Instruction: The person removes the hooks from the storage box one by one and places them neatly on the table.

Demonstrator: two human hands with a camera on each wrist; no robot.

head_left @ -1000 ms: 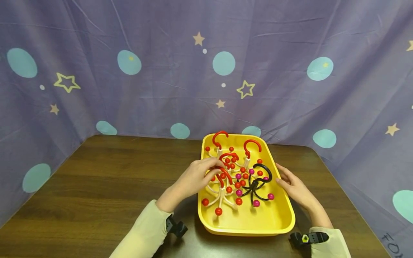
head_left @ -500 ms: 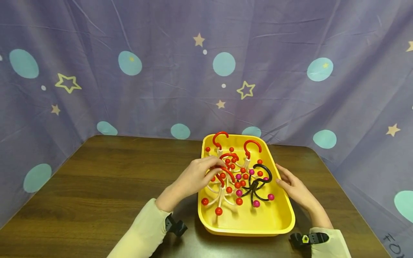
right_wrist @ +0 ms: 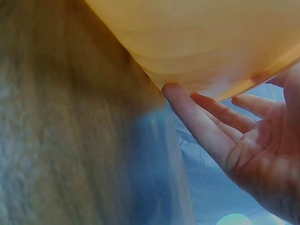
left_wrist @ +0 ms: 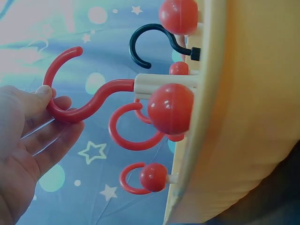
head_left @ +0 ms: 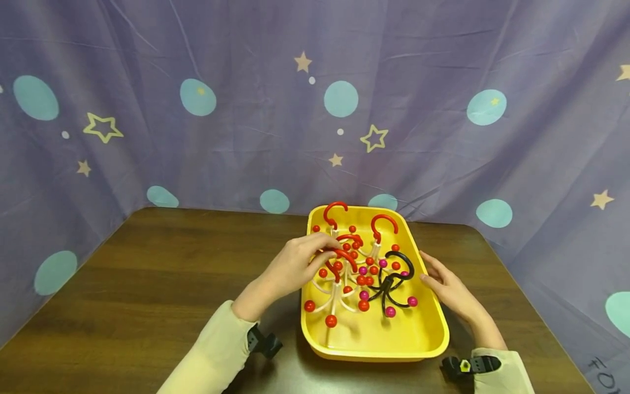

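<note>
My left hand (head_left: 297, 264) pinches the curved red hook (left_wrist: 75, 115) of a white-armed hanger (head_left: 336, 298) with red ball tips. This hanger stands upright at the near left of the yellow tray (head_left: 384, 350), its hook above the rim in the left wrist view. Beside it is a black hanger (head_left: 388, 284) with magenta balls. Several more red-hooked hangers, including one at the back right (head_left: 377, 241), stand behind. My right hand (head_left: 453, 293) rests at the tray's right side, its fingers extended along the outer wall (right_wrist: 201, 56) in the right wrist view.
The tray stands on a brown wooden table (head_left: 197, 273), which extends to its left and right. Behind rises a purple curtain (head_left: 236, 120) printed with stars and circles. Black straps with cameras (head_left: 266, 343) sit on both wrists.
My left hand has shifted slightly up and left in the head view, and the pinched hanger with its red balls has moved with it. The right hand and the tray stay practically in place.
</note>
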